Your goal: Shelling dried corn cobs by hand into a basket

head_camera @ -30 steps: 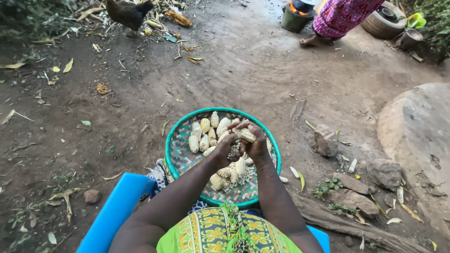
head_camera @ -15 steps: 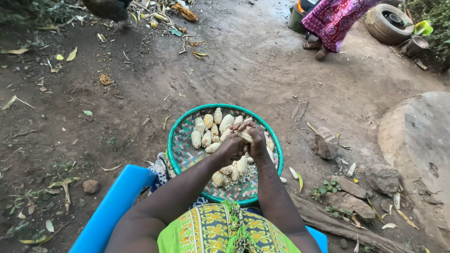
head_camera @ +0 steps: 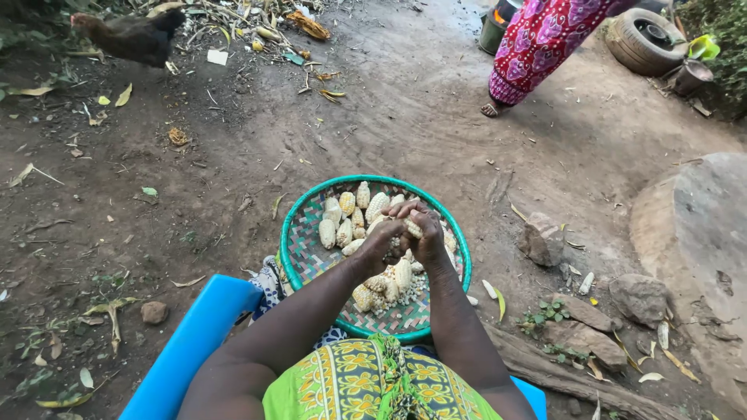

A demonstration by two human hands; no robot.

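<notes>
Hidden and cut off — around the basket

The hands cover most of the maize cob point(head_camera: 412, 228); the standing person point(head_camera: 545, 47) and tyre point(head_camera: 646, 39) run off the top edge.

From my feed I see a dark hen point(head_camera: 132, 35) at the top left among dry husks point(head_camera: 307, 25), another person's pink patterned skirt point(head_camera: 545, 43) and sandalled foot point(head_camera: 496, 109) at the top, an old tyre point(head_camera: 642, 43) beyond, grey stones point(head_camera: 642, 299) at right, and a blue chair edge point(head_camera: 191, 346).

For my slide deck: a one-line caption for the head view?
Both hands grip a maize cob over a green-rimmed woven basket of cobs.
</notes>
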